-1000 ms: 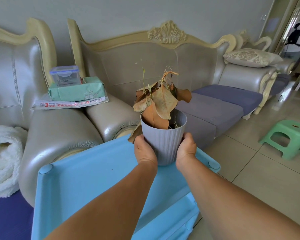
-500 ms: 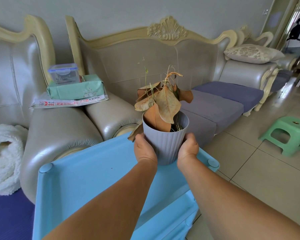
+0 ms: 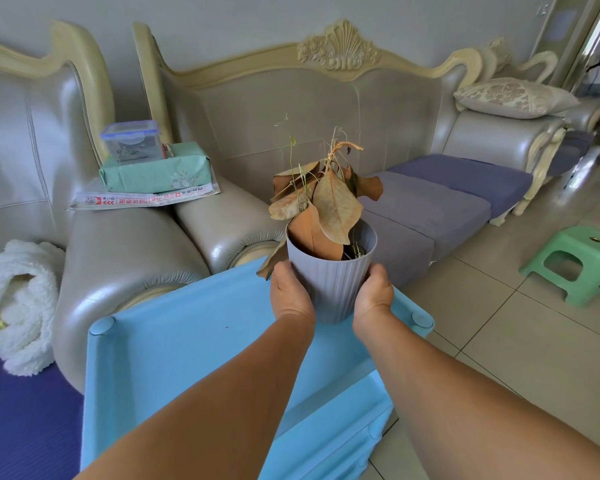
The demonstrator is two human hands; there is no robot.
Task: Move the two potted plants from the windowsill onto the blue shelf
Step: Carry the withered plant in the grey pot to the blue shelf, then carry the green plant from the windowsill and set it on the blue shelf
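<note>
A grey ribbed pot point(image 3: 331, 278) holding a plant with dry brown leaves point(image 3: 326, 206) is gripped from both sides. My left hand point(image 3: 290, 294) wraps its left wall and my right hand point(image 3: 373, 294) its right wall. The pot is upright over the far right part of the light blue shelf point(image 3: 194, 344); whether its base touches the top surface I cannot tell. The windowsill and a second potted plant are out of view.
Beige leather sofas point(image 3: 136, 251) stand right behind the shelf, with a green wrapped package point(image 3: 156, 171) and a clear box point(image 3: 132, 140) on the armrest. A green plastic stool point(image 3: 575, 261) sits on the tiled floor at right. A white blanket point(image 3: 14, 299) lies at left.
The pot and both hands stay almost fixed over the shelf's far right part; the view has shifted slightly. Grip unchanged.
</note>
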